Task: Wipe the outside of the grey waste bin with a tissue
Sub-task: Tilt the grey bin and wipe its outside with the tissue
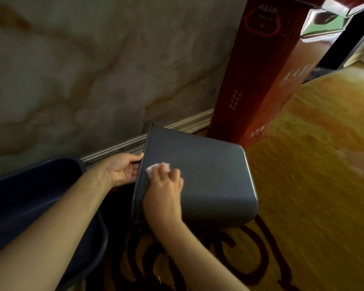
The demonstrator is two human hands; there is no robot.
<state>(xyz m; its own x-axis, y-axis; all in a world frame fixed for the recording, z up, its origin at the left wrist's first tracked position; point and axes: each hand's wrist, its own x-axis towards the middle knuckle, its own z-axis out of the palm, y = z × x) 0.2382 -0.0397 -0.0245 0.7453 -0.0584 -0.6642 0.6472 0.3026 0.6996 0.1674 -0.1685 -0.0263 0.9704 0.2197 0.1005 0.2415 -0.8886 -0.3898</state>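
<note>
The grey waste bin (206, 177) lies tipped on its side over the carpet, its open mouth facing left and its base to the right. My left hand (122, 170) grips the rim at the mouth, thumb on the outside edge. My right hand (166, 190) presses a small white tissue (156, 168) flat against the bin's upper outer wall, close to the rim. Only part of the tissue shows beyond my fingertips.
A dark blue bin (29, 198) stands at the lower left under my left forearm. A tall red cardboard box (267, 85) leans at the wall right behind the grey bin. A marble-patterned wall with a skirting board (177, 124) runs behind. Patterned yellow carpet (313, 164) spreads right.
</note>
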